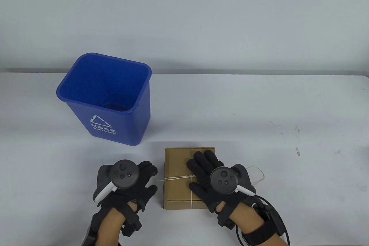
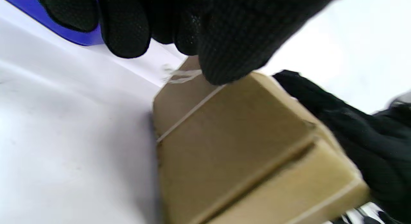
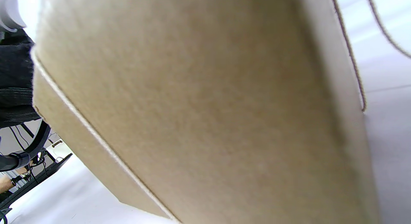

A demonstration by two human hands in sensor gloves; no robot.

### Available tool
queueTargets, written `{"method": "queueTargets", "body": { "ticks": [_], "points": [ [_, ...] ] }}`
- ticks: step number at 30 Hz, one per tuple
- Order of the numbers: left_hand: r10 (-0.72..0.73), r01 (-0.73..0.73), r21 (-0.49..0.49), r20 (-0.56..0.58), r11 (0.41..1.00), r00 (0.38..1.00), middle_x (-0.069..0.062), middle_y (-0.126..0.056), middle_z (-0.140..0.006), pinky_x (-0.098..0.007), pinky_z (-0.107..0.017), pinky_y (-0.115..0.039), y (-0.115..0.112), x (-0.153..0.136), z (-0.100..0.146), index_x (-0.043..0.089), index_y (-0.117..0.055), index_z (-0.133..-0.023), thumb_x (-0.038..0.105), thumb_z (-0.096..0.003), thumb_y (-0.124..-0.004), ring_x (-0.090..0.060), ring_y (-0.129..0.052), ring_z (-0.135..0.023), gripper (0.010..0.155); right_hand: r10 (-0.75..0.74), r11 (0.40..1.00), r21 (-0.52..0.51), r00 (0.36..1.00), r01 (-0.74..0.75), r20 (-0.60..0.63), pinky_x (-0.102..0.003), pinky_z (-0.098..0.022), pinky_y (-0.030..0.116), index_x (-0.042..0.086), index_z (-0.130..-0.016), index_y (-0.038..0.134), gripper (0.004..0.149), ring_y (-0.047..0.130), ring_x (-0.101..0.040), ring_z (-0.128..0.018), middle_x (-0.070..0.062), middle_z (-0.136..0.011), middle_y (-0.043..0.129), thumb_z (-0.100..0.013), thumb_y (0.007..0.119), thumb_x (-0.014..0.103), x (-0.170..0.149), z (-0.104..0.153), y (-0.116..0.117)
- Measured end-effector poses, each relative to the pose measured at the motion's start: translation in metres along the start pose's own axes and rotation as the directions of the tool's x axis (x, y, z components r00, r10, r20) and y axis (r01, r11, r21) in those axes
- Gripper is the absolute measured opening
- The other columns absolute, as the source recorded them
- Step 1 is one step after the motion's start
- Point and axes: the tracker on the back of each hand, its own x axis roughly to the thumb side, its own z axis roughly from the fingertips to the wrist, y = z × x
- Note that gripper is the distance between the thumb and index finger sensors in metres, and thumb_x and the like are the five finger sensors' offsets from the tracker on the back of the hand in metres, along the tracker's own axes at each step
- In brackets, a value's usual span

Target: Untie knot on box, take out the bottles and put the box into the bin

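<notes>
Flat on the cardboard box [image 1: 177,165], the right hand [image 1: 206,175] is spread. String [image 1: 175,178] is pinched by the left hand [image 1: 138,179]. Nearby, a blue bin [image 1: 115,125] is seen open.

- Box [image 1: 177,165]: matt brown cardboard, slightly fibrous.
- String [image 1: 175,178]: thin pale twine, rough.
- Bin [image 1: 121,119]: blue plastic, smooth, slight sheen.
- Gloves [image 2: 231,34]: black knit cloth, dotted texture.
- Table [image 1: 259,113]: white, smooth, faintly scuffed at right.
</notes>
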Motion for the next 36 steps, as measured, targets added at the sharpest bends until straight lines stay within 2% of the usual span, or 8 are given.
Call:
{"method": "queueTargets", "body": {
  "ticks": [2, 5, 7, 10, 20, 30, 36],
  "points": [
    [-0.021, 0.021, 0.007, 0.005, 1.000, 1.000, -0.021, -0.048, -0.113, -0.070, -0.070, -0.055, -0.004, 0.005, -0.001, 0.004, -0.058, -0.108, 0.031, -0.0466, -0.091, -0.053, -0.066, -0.098, 0.075, -0.001, 1.000, -0.002, 1.000, 0.001, 0.000, -0.076, -0.063, 0.024, 0.020, -0.110, 0.029, 0.072, 0.001, -0.047, -0.100, -0.008, -0.115, 0.010, -0.052, 0.053, 0.053, 0.000, 0.000, 0.000],
    [-0.130, 0.132, 0.085, -0.026, 0.988, 0.991, -0.021, -0.055, -0.112, -0.070, -0.069, -0.057, -0.011, 0.010, -0.005, 0.007, -0.064, -0.106, 0.034, -0.0469, -0.090, -0.052, -0.069, -0.097, 0.070, -0.002, 1.000, -0.001, 1.000, 0.002, 0.000, -0.076, -0.063, 0.024, 0.019, -0.110, 0.029, 0.072, 0.001, -0.047, -0.100, -0.008, -0.115, 0.010, -0.052, 0.053, 0.053, 0.000, 0.000, 0.000],
    [-0.173, 0.178, 0.147, -0.042, 0.973, 0.984, -0.018, -0.069, -0.107, -0.069, -0.067, -0.062, -0.013, 0.012, -0.007, 0.008, -0.077, -0.099, 0.033, -0.0468, -0.089, -0.051, -0.077, -0.093, 0.059, -0.004, 1.000, -0.002, 1.000, 0.004, 0.000, -0.076, -0.063, 0.024, 0.020, -0.110, 0.029, 0.072, 0.001, -0.047, -0.100, -0.008, -0.115, 0.010, -0.052, 0.053, 0.053, 0.000, 0.000, 0.000],
    [-0.161, 0.165, 0.198, -0.036, 0.966, 0.986, -0.013, -0.080, -0.101, -0.067, -0.066, -0.065, -0.014, 0.013, -0.008, 0.009, -0.091, -0.086, 0.031, -0.0474, -0.088, -0.049, -0.083, -0.089, 0.044, -0.004, 1.000, -0.002, 1.000, 0.004, 0.000, -0.076, -0.063, 0.024, 0.019, -0.110, 0.029, 0.072, 0.001, -0.047, -0.100, -0.008, -0.115, 0.010, -0.052, 0.053, 0.053, 0.000, 0.000, 0.000],
    [-0.153, 0.168, 0.173, -0.093, 0.971, 0.984, -0.013, -0.082, -0.099, -0.067, -0.066, -0.065, -0.010, 0.001, -0.010, 0.010, -0.091, -0.084, 0.031, -0.0486, -0.085, -0.050, -0.082, -0.089, 0.042, -0.006, 1.000, -0.003, 1.000, 0.006, 0.001, -0.076, -0.063, 0.024, 0.019, -0.110, 0.029, 0.071, 0.001, -0.047, -0.100, -0.008, -0.115, 0.010, -0.052, 0.053, 0.053, 0.000, 0.001, 0.000],
    [-0.145, 0.159, 0.059, -0.190, 0.986, 0.971, -0.013, -0.081, -0.099, -0.068, -0.067, -0.063, -0.013, -0.020, -0.020, 0.011, -0.090, -0.085, 0.031, -0.0488, -0.085, -0.050, -0.080, -0.090, 0.041, -0.009, 1.000, -0.003, 1.000, 0.009, 0.000, -0.076, -0.063, 0.024, 0.020, -0.110, 0.029, 0.071, 0.001, -0.047, -0.100, -0.008, -0.115, 0.010, -0.052, 0.053, 0.053, -0.001, 0.001, 0.000],
    [-0.135, 0.149, 0.039, -0.238, 0.988, 0.962, -0.013, -0.081, -0.100, -0.068, -0.067, -0.062, -0.012, -0.031, -0.022, 0.011, -0.090, -0.085, 0.031, -0.0489, -0.085, -0.051, -0.079, -0.091, 0.042, -0.010, 1.000, -0.003, 1.000, 0.010, 0.001, -0.076, -0.063, 0.024, 0.020, -0.110, 0.029, 0.071, 0.001, -0.047, -0.100, -0.008, -0.115, 0.010, -0.052, 0.053, 0.053, -0.001, 0.001, 0.000]
  ]
}}
